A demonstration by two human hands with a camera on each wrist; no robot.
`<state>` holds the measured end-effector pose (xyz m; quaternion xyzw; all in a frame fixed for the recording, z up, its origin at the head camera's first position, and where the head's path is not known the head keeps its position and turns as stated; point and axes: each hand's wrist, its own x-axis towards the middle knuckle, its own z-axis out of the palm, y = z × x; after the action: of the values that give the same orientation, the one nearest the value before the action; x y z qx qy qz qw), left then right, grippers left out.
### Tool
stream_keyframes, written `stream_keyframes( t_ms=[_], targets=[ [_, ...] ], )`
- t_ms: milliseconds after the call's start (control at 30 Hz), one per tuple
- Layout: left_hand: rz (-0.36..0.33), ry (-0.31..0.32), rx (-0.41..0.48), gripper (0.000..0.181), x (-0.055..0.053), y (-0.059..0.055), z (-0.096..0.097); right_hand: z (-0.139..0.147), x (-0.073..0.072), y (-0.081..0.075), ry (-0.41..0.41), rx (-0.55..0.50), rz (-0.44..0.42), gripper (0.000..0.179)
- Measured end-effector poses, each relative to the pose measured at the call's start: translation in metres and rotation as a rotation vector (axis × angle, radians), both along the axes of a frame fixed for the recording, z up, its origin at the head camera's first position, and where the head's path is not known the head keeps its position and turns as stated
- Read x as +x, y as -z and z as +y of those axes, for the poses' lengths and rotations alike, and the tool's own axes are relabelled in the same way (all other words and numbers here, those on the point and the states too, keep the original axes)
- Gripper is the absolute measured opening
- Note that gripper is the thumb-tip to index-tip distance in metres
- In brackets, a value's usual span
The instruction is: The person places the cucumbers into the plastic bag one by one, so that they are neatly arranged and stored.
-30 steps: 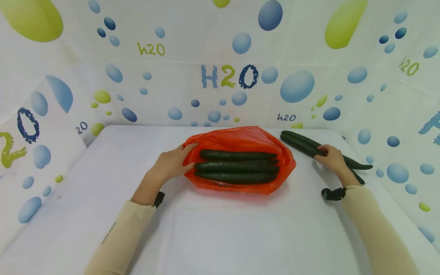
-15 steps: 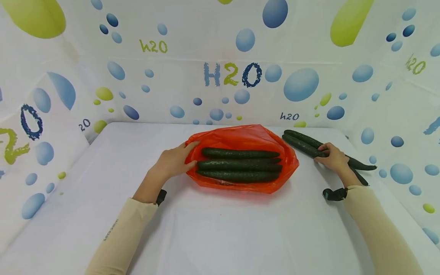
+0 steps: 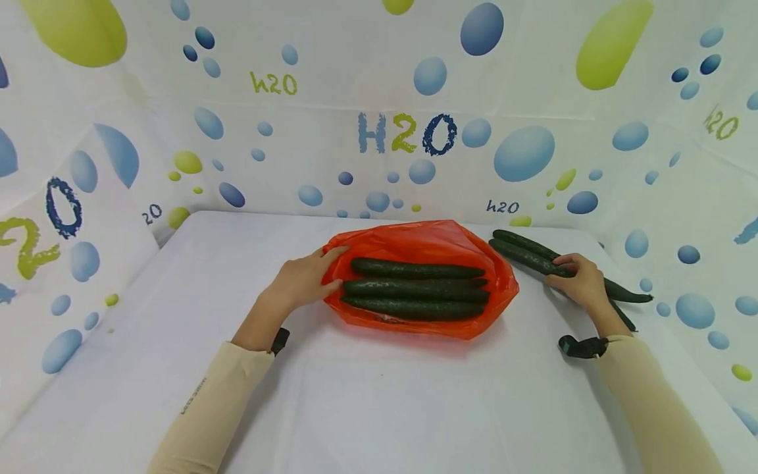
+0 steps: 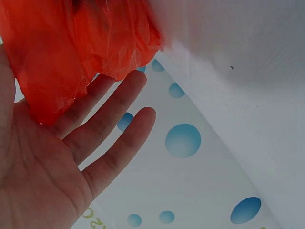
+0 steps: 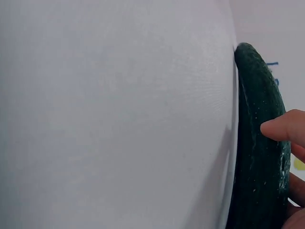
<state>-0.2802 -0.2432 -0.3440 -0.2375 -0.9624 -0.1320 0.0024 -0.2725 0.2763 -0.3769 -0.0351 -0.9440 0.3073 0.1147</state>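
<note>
Several dark green cucumbers [image 3: 417, 288] lie side by side inside a red plastic bag [image 3: 408, 237], whose mouth gapes toward me. At the bag's left edge is my left hand [image 3: 302, 280], thumb and forefinger spread along the rim. In the left wrist view its other fingers [image 4: 126, 136] stretch out straight beside the crumpled red film. To the right of the bag, my right hand [image 3: 580, 283] grips the nearer of two cucumbers [image 3: 527, 258]. The right wrist view shows the thumb on one side of that cucumber [image 5: 259, 167] and fingers on the other.
A white cloth covers the table [image 3: 379, 408]. Behind and to both sides hangs a white curtain [image 3: 331, 79] with blue and green drops. The farther cucumber [image 3: 628, 294] lies against the gripped one, near the table's right edge.
The head view has shifted slightly, so the scene sits a little farther right. Both hands keep nearly the same places at the bag and the cucumber.
</note>
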Motion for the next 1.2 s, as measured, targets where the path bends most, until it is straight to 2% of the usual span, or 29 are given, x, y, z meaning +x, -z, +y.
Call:
stream_keyframes(
  t_ms=[233,500,800,933,1200],
  targets=[
    [-0.008,0.011,0.003,0.066,0.0,-0.001,0.004,-0.003,0.011,-0.005,-0.005,-0.011,0.07,0.041],
    [-0.004,-0.012,-0.005,0.067,-0.003,-0.002,0.003,-0.017,0.009,-0.014,-0.011,-0.076,0.163,0.042],
    [-0.012,-0.009,-0.001,0.066,-0.001,-0.002,0.0,-0.038,0.018,-0.03,0.013,-0.123,0.208,0.042],
    [-0.002,-0.01,0.006,0.066,0.0,-0.003,-0.001,-0.048,0.022,-0.042,0.02,-0.193,0.21,0.043],
    [-0.016,-0.007,0.008,0.066,-0.002,-0.001,0.0,-0.075,0.036,-0.059,-0.035,-0.333,0.228,0.036]
  ],
)
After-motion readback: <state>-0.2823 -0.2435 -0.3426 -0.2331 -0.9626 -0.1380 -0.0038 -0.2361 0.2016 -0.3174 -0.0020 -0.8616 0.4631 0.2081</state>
